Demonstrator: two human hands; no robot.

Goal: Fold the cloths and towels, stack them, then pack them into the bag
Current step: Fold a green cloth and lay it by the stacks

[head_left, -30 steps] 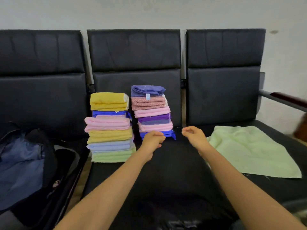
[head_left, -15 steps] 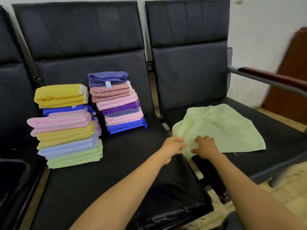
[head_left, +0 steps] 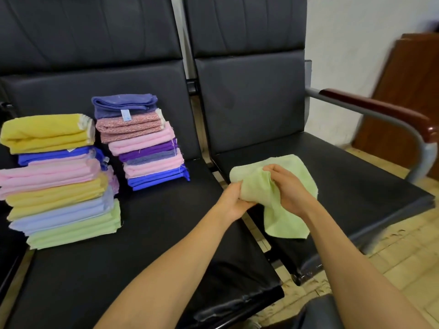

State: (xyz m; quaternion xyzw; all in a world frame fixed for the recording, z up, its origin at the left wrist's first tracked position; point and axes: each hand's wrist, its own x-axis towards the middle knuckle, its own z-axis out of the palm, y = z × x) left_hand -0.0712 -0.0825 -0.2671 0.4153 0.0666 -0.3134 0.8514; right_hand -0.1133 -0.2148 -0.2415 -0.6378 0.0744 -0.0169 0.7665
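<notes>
Two bare hands meet at the centre right of the head view, both clamped on a pale green terry cloth (head_left: 283, 222). The left hand (head_left: 234, 201) grips the bunched left edge of the cloth, its fingers curled beneath the fabric. The right hand (head_left: 288, 188) holds a fold just beside it, thumb and fingers wrapped over the material. Only a gathered ridge of cloth lies between the hands. Part of the cloth rests on the right black padded seat (head_left: 356, 176) behind the hands, and a loose corner hangs below the right wrist.

On the middle black padded seat (head_left: 166, 233), at the left of the frame, stand two piles of folded cloths, well apart from the hands. The nearer stack (head_left: 59, 186), at the far left, has a yellow towel on top and a pale green one at the bottom, with blue, pink, yellow and light blue layers between. The farther stack (head_left: 142, 143) stands just beside it, toward the backrest. It is topped by a slate-blue towel with a small label, and its base is royal blue.

At the right, a grey metal armrest with a dark red-brown pad (head_left: 380, 110) curves down to the seat. A brown wooden board (head_left: 408, 86) stands by the white wall at the upper right. Beige floor tiles (head_left: 403, 252) show at the lower right.
</notes>
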